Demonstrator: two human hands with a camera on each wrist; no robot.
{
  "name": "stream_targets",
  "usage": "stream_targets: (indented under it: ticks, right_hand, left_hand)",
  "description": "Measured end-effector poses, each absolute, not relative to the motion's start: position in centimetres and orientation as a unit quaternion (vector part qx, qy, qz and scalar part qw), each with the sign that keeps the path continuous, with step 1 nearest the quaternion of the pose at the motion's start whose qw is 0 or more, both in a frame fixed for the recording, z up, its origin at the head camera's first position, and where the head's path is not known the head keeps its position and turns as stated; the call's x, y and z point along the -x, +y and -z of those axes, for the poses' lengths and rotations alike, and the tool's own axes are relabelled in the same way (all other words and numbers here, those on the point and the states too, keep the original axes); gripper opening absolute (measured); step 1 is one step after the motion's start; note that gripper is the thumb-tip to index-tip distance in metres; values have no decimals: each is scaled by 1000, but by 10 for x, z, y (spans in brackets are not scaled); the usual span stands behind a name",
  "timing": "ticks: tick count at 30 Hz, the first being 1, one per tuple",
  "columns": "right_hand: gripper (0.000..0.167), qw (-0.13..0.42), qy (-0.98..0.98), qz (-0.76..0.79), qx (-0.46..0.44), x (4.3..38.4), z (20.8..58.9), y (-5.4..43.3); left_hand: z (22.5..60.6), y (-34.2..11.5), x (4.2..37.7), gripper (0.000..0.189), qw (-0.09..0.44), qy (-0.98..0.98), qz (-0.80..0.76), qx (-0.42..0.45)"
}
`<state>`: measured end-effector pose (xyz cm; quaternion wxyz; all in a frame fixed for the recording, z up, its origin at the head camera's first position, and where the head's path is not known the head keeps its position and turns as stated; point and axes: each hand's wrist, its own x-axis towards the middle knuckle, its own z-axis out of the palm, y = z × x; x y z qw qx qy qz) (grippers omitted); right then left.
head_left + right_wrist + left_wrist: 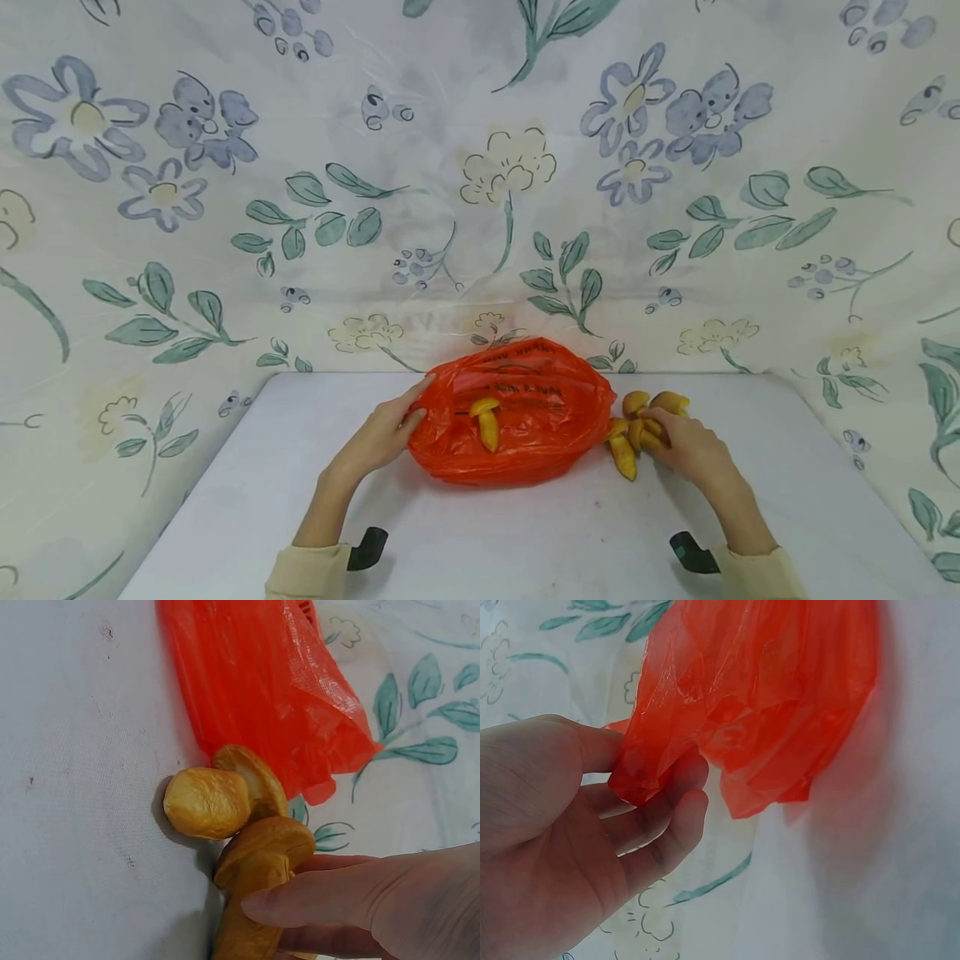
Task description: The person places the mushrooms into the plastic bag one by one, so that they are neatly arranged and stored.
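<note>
A red plastic bag (517, 454) lies with its mouth spread wide, and one yellow-brown mushroom (489, 427) rests inside it. My left hand (382, 433) pinches the bag's left edge between thumb and fingers; the left wrist view shows the red film (641, 769) held there. To the right of the bag, my right hand (686, 442) is at a small group of mushrooms (622, 454). In the right wrist view its thumb and fingers grip the stem of one mushroom (262, 855). Another mushroom (206, 802) lies beside it, close to the bag.
The white table (525, 542) carries the bag and the mushrooms. Behind it hangs a flower-patterned cloth (450, 208), close to the bag's back edge. Dark devices (369, 548) are worn at both wrists, by the light sleeves.
</note>
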<state>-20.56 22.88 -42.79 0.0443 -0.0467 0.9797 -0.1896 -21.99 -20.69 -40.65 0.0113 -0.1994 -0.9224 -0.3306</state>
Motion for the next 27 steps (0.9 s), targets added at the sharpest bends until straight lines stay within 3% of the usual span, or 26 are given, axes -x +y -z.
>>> stream_targets:
  ticks: [27]
  right_hand:
    - [48, 37, 979, 194, 51, 206, 426, 232]
  left_hand:
    - [406, -206, 221, 59, 12, -922, 332, 200]
